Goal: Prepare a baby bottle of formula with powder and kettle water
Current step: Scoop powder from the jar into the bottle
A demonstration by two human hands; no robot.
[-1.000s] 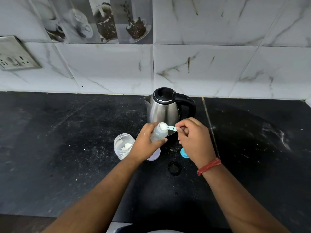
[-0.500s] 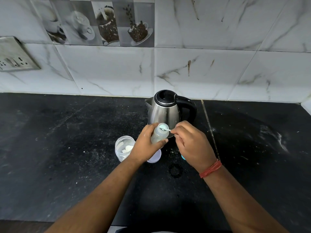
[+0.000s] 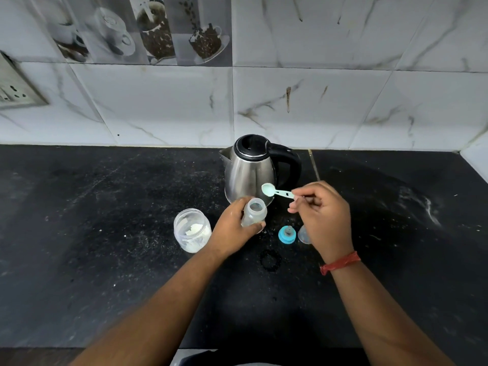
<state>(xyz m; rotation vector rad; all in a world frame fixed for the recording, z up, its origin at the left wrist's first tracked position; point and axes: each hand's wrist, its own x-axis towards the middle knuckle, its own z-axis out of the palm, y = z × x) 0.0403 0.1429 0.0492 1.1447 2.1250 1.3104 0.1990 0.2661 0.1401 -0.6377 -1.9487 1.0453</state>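
Observation:
My left hand [image 3: 232, 231] grips a clear baby bottle [image 3: 254, 212], open at the top, standing on the black counter [image 3: 105, 247]. My right hand [image 3: 320, 215] pinches the handle of a pale green scoop [image 3: 274, 191], held above and to the right of the bottle's mouth, bowl facing up. A steel kettle [image 3: 250, 170] with a black lid and handle stands just behind. To the left an open clear jar [image 3: 192, 231] holds white powder. The blue nipple ring [image 3: 287, 234] lies on the counter between my hands, and a clear cap [image 3: 303, 235] peeks from behind my right hand.
The tiled wall [image 3: 290, 101] rises right behind the kettle. A switch plate [image 3: 13, 93] is on the wall at far left. White powder specks are scattered on the counter, and a smudge [image 3: 433, 210] marks its right side.
The scoop was tipped over the bottle's mouth; my right hand has since lifted it up and to the right, bowl turned upward. My left hand stays on the bottle.

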